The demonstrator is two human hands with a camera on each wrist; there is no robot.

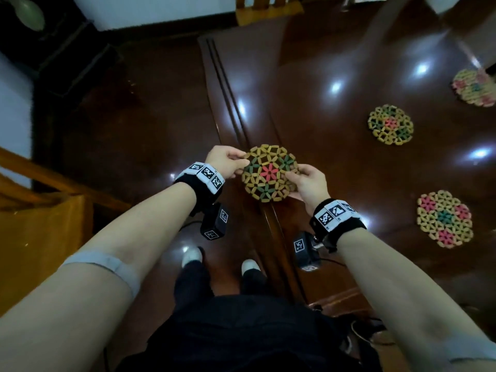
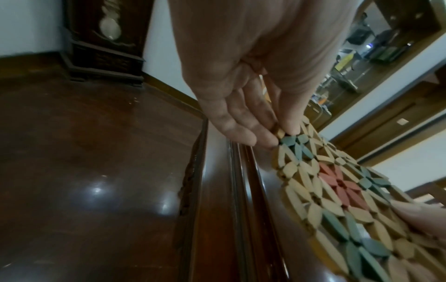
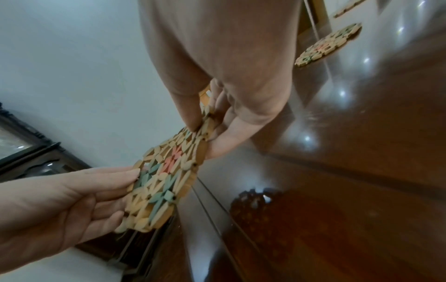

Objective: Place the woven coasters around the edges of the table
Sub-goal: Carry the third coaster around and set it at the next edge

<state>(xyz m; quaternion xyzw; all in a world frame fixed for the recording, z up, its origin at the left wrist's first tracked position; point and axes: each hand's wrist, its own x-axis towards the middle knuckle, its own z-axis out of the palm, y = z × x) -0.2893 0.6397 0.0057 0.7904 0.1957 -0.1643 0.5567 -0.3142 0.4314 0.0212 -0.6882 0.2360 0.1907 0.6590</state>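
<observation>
While both hands pinch it above the tabletop edge, the held coaster sits between left hand and right hand. Left wrist: fingertips clamp its rim. Right wrist: tan weave, pink centre, green petals.

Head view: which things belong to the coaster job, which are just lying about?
Job:
- held coaster, pinched by left hand and right hand
- three coasters on the table

Just there:
- chair
- dark cabinet
- floor
</observation>
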